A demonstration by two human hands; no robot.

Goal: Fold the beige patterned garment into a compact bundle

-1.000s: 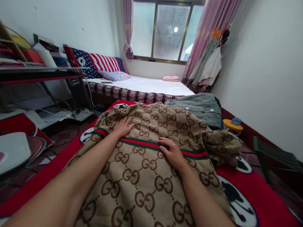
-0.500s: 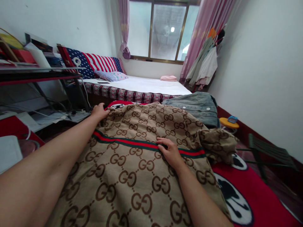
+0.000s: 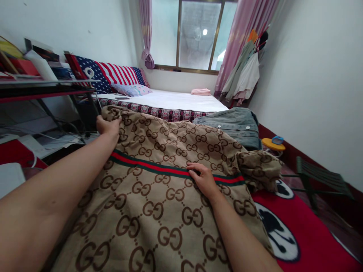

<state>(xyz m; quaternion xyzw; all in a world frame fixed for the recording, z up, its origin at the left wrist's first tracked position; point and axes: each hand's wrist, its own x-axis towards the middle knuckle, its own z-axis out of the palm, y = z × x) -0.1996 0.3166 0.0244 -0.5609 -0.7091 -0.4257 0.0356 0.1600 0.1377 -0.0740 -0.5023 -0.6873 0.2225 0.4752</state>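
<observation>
A tan shirt (image 3: 164, 206) with a brown letter pattern and a green-red-green stripe lies spread in front of me. My left hand (image 3: 109, 127) grips bunched cloth at its far left side, lifted above the surface. Flat on the stripe near the middle rests my right hand (image 3: 202, 177), thumb and fingers apart, holding nothing. The shirt's right sleeve (image 3: 259, 168) lies crumpled to the right. Beneath the shirt is a red blanket (image 3: 314, 223) with black-and-white round patches. Folded blue denim (image 3: 232, 126) sits just beyond the shirt.
Farther back stands a bed (image 3: 167, 99) with a flag-print cushion (image 3: 119, 74) and a folded pink cloth (image 3: 200, 91). A cluttered desk (image 3: 42, 90) is at left. On the right are a dark folding stool (image 3: 323, 175), a yellow stool (image 3: 273, 144) and hanging clothes (image 3: 244, 77).
My left hand has moved up and left, raising the far left part of the shirt, which now covers the red cloth seen there before. My right hand stays on the stripe.
</observation>
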